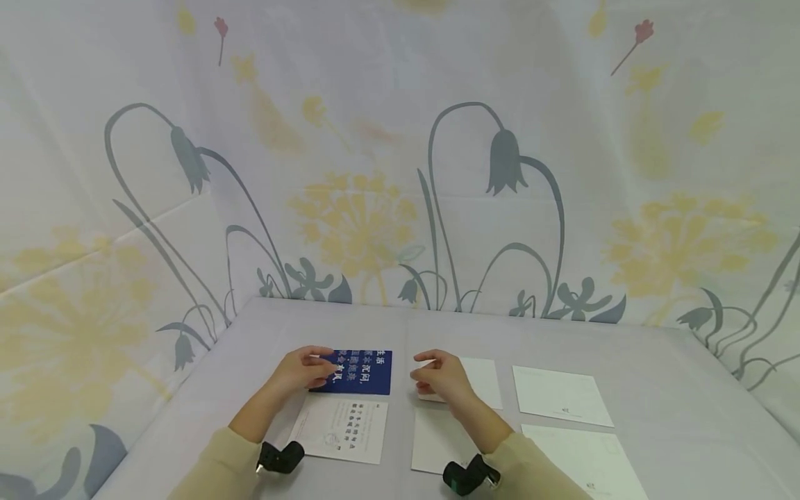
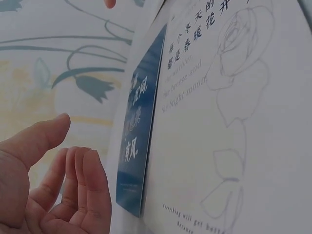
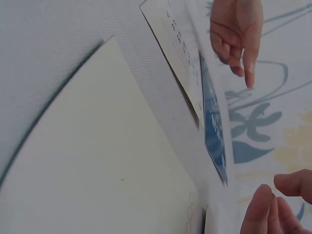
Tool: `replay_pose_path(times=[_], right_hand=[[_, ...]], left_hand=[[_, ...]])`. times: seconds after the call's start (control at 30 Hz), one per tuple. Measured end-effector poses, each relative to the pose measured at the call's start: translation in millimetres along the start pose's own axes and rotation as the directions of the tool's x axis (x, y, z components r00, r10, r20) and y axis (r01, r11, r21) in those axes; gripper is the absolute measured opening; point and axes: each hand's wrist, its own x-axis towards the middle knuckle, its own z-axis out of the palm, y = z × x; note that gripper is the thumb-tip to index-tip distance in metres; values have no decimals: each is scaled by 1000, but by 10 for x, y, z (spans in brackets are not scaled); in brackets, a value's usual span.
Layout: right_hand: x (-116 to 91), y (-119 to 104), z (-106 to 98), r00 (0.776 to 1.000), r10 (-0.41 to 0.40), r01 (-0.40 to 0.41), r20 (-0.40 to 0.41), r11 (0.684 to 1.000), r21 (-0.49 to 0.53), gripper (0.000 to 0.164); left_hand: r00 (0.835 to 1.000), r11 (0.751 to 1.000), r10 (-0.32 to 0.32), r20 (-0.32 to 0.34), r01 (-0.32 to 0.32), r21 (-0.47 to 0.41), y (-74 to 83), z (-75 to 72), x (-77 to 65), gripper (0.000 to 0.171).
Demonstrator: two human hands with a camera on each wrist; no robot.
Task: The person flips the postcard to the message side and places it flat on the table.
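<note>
My left hand (image 1: 302,369) hovers at the left edge of a dark blue postcard (image 1: 369,373) with white lettering. Thumb and fingers stand apart with nothing between them in the left wrist view. Below the blue one lies a white postcard (image 1: 353,429) with dark characters and, seen close up, a rose line drawing (image 2: 239,53). Over the left part of a blank-looking white postcard (image 1: 484,382) is my right hand (image 1: 445,378), its fingers loosely bent and holding nothing. Another white postcard (image 1: 434,439) lies nearer, partly hidden by the right forearm.
Two more white postcards, an upper one (image 1: 562,396) and a lower one (image 1: 584,462), lie to the right, each with a small mark. All rest on a pale cloth-covered table (image 1: 675,389). A floral curtain (image 1: 387,139) rises behind it. Each wrist bears a black camera (image 1: 281,458).
</note>
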Motion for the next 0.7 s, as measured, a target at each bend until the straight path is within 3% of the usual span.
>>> replay_pose_path(times=[0.43,0.7], right_hand=[[140,-8,143,1000,18,-18,8,1000,-16,37],[203,-24,249,1000,26,-26,-7,999,-22,36]], left_hand=[[1000,1000,-9,-18,10,21,5,-234,67,50],[1000,1000,5,9,-5,19,-33,-325,119,55]])
